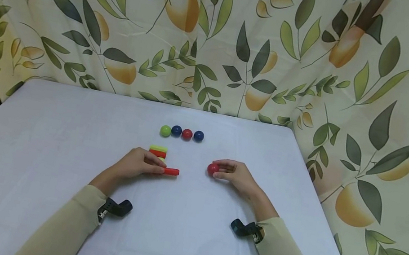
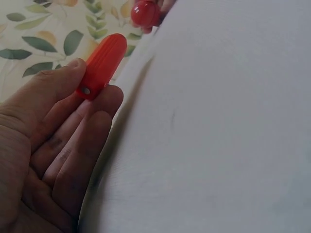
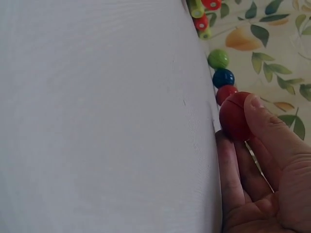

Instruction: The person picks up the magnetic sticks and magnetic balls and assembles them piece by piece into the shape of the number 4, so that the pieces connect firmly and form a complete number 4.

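Note:
My left hand [image 1: 136, 162] pinches a short red plastic stick [image 1: 172, 171] between thumb and fingertips. In the left wrist view this red stick [image 2: 103, 65] shows a rounded far end, grooves and a small hole near the thumb. Just beyond that hand lie a yellow-green stick [image 1: 158, 148], a red one [image 1: 157, 154] and another yellowish one, partly covered by the fingers. To the right, my right hand [image 1: 238, 178] holds a glossy red ball [image 1: 212, 169] by thumb and fingertips; the right wrist view shows this ball [image 3: 235, 116] up close.
Farther back, a row of balls runs left to right: green [image 1: 165, 130], dark blue [image 1: 176, 130], red [image 1: 187, 134] and dark blue [image 1: 199, 136]. A white cloth [image 1: 168, 239] covers the table. Behind it hangs a leaf-and-fruit patterned curtain [image 1: 202, 90].

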The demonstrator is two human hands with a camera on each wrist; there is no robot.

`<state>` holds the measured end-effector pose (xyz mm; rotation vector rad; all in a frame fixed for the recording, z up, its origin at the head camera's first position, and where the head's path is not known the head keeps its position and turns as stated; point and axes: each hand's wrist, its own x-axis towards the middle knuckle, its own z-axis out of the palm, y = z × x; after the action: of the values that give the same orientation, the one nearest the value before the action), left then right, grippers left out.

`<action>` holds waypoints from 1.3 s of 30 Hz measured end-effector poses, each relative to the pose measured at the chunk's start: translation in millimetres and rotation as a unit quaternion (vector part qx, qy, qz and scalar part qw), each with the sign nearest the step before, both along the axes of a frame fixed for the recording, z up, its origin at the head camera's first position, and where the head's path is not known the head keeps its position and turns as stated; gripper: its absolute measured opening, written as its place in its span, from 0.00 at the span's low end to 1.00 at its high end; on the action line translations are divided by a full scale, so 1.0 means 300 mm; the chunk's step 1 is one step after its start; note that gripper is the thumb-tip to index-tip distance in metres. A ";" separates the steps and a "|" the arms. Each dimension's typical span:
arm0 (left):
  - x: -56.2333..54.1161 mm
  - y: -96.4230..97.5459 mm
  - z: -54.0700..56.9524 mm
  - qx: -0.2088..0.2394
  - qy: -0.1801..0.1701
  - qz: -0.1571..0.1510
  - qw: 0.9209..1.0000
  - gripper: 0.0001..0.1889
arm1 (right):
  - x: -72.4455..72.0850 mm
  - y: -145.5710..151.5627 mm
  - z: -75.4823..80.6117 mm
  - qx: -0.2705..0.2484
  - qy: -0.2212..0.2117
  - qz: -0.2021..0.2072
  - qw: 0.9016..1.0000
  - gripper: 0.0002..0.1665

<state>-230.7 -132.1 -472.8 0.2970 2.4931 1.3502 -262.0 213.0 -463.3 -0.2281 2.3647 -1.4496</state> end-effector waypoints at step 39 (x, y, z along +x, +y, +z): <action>-0.013 0.145 -0.007 0.022 -0.018 0.001 1.000 0.11 | 0.074 -0.033 -0.001 -0.006 0.008 0.004 1.000 0.26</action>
<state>-234.5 -88.4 -474.9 0.2771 2.4369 1.4002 -239.9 203.2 -463.6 -0.2525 2.3663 -1.4646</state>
